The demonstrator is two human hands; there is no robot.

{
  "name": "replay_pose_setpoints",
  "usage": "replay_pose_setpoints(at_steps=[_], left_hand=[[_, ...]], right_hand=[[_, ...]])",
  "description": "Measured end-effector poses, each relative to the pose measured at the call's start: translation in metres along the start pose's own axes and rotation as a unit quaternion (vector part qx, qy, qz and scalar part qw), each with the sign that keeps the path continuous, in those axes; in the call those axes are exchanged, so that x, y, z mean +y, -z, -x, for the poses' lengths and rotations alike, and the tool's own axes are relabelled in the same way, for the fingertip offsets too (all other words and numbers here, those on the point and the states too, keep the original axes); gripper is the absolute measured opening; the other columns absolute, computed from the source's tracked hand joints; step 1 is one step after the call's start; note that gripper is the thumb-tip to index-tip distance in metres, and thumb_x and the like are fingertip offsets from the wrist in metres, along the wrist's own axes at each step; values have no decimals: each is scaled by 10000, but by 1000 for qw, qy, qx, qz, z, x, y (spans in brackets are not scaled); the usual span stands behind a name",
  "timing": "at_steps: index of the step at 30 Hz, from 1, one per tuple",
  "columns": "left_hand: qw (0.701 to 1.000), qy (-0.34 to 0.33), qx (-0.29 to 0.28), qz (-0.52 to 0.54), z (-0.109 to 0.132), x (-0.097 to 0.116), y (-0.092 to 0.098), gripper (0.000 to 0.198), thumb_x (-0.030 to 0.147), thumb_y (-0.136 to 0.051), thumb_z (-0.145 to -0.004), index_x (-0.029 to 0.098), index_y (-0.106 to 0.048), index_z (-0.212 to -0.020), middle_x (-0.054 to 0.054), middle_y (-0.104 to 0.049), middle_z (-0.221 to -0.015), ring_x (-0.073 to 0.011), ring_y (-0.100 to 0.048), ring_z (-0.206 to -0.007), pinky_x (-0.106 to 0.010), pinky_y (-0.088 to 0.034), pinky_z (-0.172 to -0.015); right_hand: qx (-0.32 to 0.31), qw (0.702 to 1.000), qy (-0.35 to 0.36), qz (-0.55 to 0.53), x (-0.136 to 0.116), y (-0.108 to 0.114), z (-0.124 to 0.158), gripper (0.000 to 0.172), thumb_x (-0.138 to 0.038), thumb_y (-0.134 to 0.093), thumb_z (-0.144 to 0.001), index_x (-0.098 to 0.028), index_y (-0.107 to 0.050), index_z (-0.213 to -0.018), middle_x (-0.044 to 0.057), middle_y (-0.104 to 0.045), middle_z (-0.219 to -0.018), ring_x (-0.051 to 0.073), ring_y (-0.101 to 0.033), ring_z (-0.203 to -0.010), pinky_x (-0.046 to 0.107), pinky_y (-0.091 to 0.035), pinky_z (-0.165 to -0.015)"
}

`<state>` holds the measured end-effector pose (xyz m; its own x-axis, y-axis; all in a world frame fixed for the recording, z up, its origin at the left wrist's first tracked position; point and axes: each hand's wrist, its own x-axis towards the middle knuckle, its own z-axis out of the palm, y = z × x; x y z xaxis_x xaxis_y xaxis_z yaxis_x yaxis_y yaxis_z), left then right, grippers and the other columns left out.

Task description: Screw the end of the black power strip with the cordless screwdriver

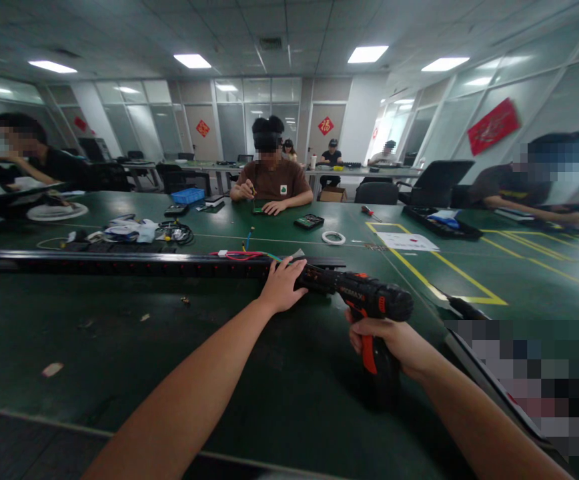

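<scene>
My left hand (283, 287) lies across the right end of a long black bar (184, 267), with its fingers spread over the top and its thumb apart. Red, blue and yellow wires with a white connector (223, 253) run along the bar beside these fingers. In my right hand (384, 333) is a black and orange cordless drill (374, 297), gripped by its handle. The drill points left, its front close to the bar's end and just right of my left hand. Whether its bit touches the bar cannot be made out.
Across the green table (144, 373) a person (274, 180) works on a small green board. Bagged parts and cables (139, 230) lie behind the bar. A white ring (333, 238), a screwdriver (369, 213), paper (407, 241) and a black tray (442, 222) lie toward the right.
</scene>
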<state>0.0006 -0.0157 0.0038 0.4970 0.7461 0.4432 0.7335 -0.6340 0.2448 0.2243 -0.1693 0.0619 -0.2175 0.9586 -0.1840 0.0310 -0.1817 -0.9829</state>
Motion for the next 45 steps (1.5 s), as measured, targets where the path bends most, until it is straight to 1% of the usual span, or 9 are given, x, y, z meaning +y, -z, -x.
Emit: replay_pose_setpoints(at_steps=[5, 13, 18, 28, 40, 45], left_hand=[[1000, -1, -2, 1, 0, -1, -1, 729, 412, -638, -916, 250, -350, -1565, -76, -447, -1587, -319, -281, -1504, -617, -147, -1230], [1000, -2, -1, 2, 0, -1, -1, 726, 416, -640, -918, 236, -359, -1563, -76, -442, -1591, -318, -285, -1502, -608, -150, -1232], [1000, 0, -2, 0, 0, -1, -1, 744, 409, -652, -911, 242, -346, -1569, -75, -440, -1593, -315, -274, -1508, -613, -144, -1233], [1000, 1, -2, -3, 0, -1, -1, 738, 407, -653, -911, 238, -355, -1565, -75, -441, -1594, -318, -283, -1504, -612, -172, -1225], [1000, 3, -7, -2, 0, 0, 0, 746, 411, -648, -914, 252, -337, -1573, -80, -436, -1595, -314, -268, -1512, -610, -150, -1234], [1000, 3, -7, 0, 1, 0, 0, 751, 414, -648, -913, 256, -331, -1576, -78, -433, -1597, -312, -266, -1513, -613, -135, -1237]], right_hand=[[3, 1000, -3, 3, 0, 0, -1, 193, -286, -711, -694, -196, -606, -829, -6, -649, -574, 170, -577, -567, 284, -440, -574], [7, 1000, -4, 10, -1, 1, 2, 189, -293, -706, -711, -191, -603, -832, 1, -653, -586, 169, -578, -575, 286, -439, -582], [4, 1000, -7, 3, 0, 1, 0, 202, -287, -712, -696, -194, -598, -833, -4, -652, -585, 165, -576, -572, 284, -443, -581], [3, 1000, -10, 13, -2, 0, 1, 204, -301, -708, -693, -200, -587, -823, -7, -651, -576, 164, -567, -567, 278, -422, -569], [5, 1000, -13, 12, -5, -2, 2, 205, -296, -711, -682, -205, -578, -808, -8, -646, -576, 175, -575, -574, 289, -439, -594], [1, 1000, -4, 8, -4, -2, 4, 194, -290, -708, -698, -207, -584, -822, -11, -639, -573, 183, -575, -582, 298, -437, -602]])
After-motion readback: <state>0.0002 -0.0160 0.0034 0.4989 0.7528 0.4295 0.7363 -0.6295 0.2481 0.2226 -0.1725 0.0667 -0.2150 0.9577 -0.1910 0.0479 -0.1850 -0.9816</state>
